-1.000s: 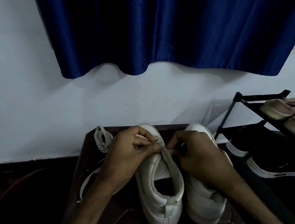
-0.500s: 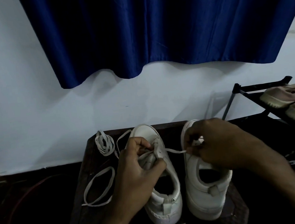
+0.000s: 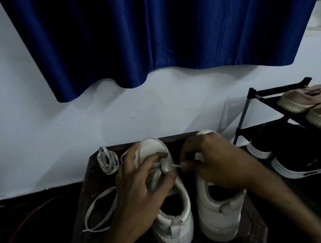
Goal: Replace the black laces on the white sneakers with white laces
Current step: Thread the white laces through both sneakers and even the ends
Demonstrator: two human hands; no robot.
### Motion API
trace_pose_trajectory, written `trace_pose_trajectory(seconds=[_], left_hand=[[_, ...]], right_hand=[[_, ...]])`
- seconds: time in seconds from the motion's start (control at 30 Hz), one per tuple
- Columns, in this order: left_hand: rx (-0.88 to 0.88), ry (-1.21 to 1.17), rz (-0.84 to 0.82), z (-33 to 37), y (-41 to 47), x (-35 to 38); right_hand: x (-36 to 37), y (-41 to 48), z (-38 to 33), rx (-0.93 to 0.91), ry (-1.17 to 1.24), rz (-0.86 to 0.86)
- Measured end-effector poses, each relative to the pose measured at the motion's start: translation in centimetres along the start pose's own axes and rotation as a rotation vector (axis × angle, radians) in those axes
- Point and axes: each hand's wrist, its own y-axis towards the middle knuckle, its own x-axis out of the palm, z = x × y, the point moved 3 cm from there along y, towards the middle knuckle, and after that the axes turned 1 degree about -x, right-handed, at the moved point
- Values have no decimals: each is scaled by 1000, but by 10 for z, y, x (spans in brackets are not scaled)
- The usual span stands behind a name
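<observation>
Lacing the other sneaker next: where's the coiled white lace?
Head view: the coiled lace lies at the far left corner of the table, beside the left sneaker.

Left hand (image 3: 141, 185) grips sneaker (image 3: 176, 229); right hand (image 3: 212, 165) pinches lace (image 3: 176, 166).

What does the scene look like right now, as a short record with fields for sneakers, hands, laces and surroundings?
surface: dark wooden table
sneakers: left sneaker and right sneaker, side by side, toes toward the wall
left hand: holds the left sneaker at its tongue
right hand: pinches the white lace coming from the left sneaker
other laces: bundled lace at far left corner; loose lace loop on the table
right side: shoe rack
</observation>
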Motion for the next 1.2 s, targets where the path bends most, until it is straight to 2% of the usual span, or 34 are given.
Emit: trace_pose_trajectory(seconds=[0.17,0.3,0.5,0.7,0.77,0.87,1.0,1.07,1.2], left_hand=[[-54,-34,-3,-2,-5,2],[-54,-50,22,-2,-4,2],[-77,-70,-13,-3,-3,2],[-92,-94,-28,-1,-6,2],[-90,-96,-26,0,-7,1],[-70,-88,-32,1,-6,1],[-62,-62,-48,1,-4,1],[-77,-65,-58,1,-5,0],[-90,-72,-50,1,-6,-1]], right_hand=[[-50,-16,13,85,0,-161],[-24,6,-7,78,-133,-65],[5,17,-10,53,-92,-29],[-50,-22,10,119,1,-297],[-47,-18,8,131,-20,-240],[-22,3,-10,63,2,-34],[12,17,-17,78,-96,64],[14,18,-10,100,-94,56],[-11,6,-3,113,-129,-82]])
